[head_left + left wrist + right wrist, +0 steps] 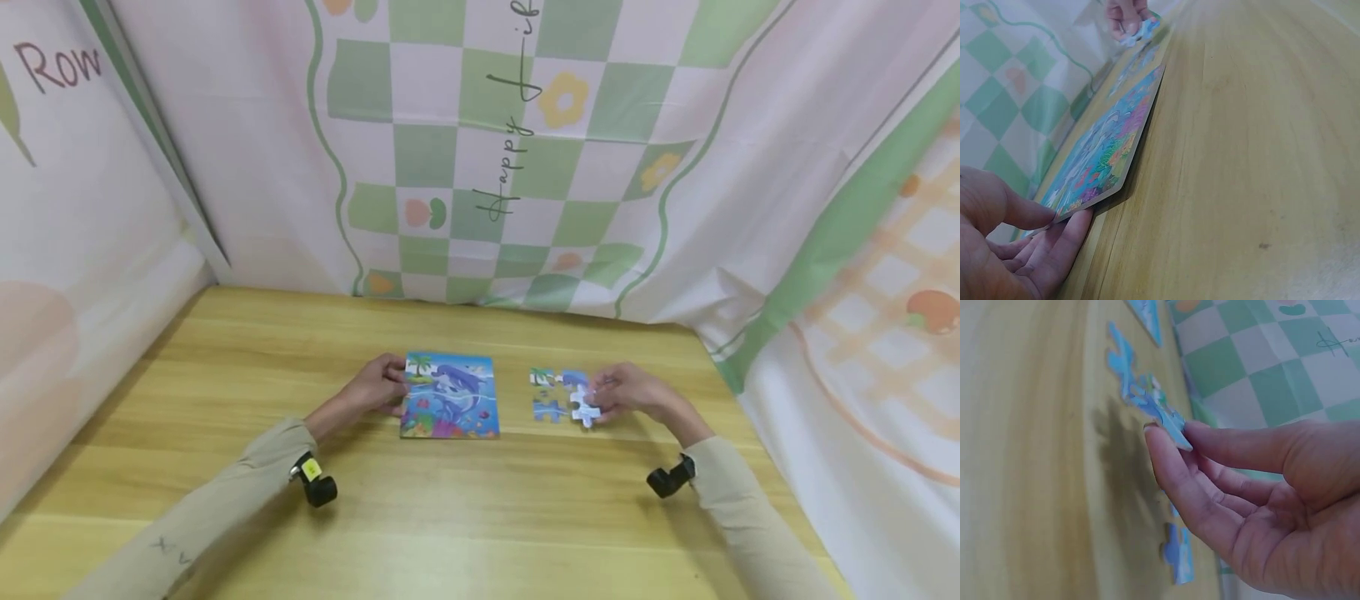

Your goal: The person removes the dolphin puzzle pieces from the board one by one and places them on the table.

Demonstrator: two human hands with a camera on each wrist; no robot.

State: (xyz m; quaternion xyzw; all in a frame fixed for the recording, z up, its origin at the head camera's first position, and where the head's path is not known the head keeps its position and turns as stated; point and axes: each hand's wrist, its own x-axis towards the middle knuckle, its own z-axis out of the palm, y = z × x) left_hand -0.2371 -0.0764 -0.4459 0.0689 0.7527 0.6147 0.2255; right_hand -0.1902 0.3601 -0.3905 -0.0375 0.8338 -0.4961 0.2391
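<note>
On the wooden table lies a square dolphin picture board (450, 396) with a palm tree and coral. My left hand (378, 386) grips its left edge. In the left wrist view the thumb is on top of the board (1100, 140) and the fingers are beneath, its near edge slightly raised. To the right, my right hand (630, 390) pinches a jigsaw puzzle piece (583, 407) between thumb and fingertips, held above the table. Beside and partly under it are several blue puzzle pieces (550, 410), one showing a palm tree. The right wrist view shows the pinched piece (1175, 434) tilted.
The pale wooden table (480, 517) runs back to a curtain (517, 167) with green and white checks. More printed cloth hangs along the left and right sides. Each wrist carries a small black camera (318, 487) over a beige sleeve (225, 492).
</note>
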